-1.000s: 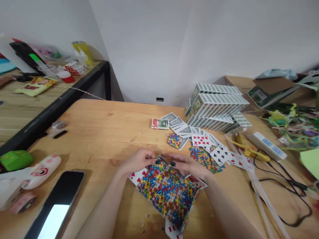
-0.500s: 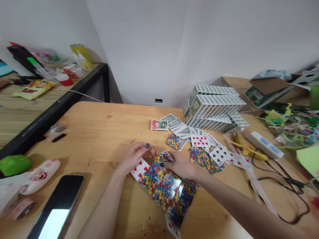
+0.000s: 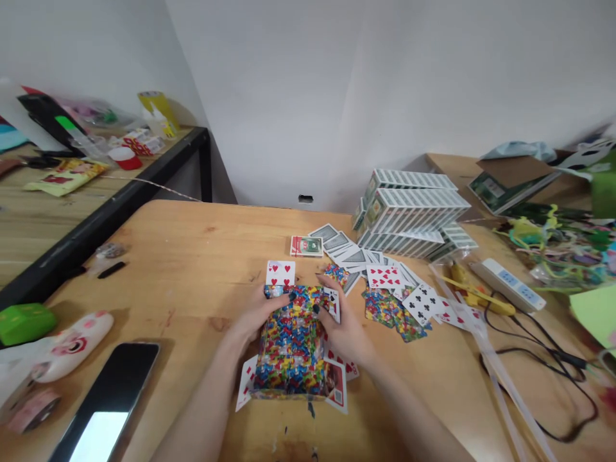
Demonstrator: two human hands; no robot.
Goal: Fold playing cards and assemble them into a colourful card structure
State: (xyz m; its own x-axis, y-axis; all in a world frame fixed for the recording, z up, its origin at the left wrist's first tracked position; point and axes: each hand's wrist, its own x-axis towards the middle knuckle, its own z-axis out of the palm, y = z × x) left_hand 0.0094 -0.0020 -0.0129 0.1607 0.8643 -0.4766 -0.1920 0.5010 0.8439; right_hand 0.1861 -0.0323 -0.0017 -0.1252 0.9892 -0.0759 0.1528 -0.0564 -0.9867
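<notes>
A block covered in a colourful pattern [image 3: 291, 346] stands near the front of the wooden table. My left hand [image 3: 257, 312] grips its upper left side, thumb on top. On its upper right side my right hand [image 3: 342, 324] holds it, thumb on top too. Playing cards stick out around the block: a hearts card [image 3: 280, 273] at the far edge, a diamond card [image 3: 247, 383] at the lower left, and a card with a picture [image 3: 337, 385] at the lower right. The undersides of both hands are hidden.
Scattered cards [image 3: 356, 256] and a small card box [image 3: 307, 246] lie beyond the block. Stacked striped boxes [image 3: 416, 208] stand at the back right. A power strip [image 3: 513, 284] with cables is at the right, a phone [image 3: 108, 401] at the left.
The patterned block has turned from slanted to nearly straight. My left hand has moved onto its left side; protruding cards now show at both lower corners.
</notes>
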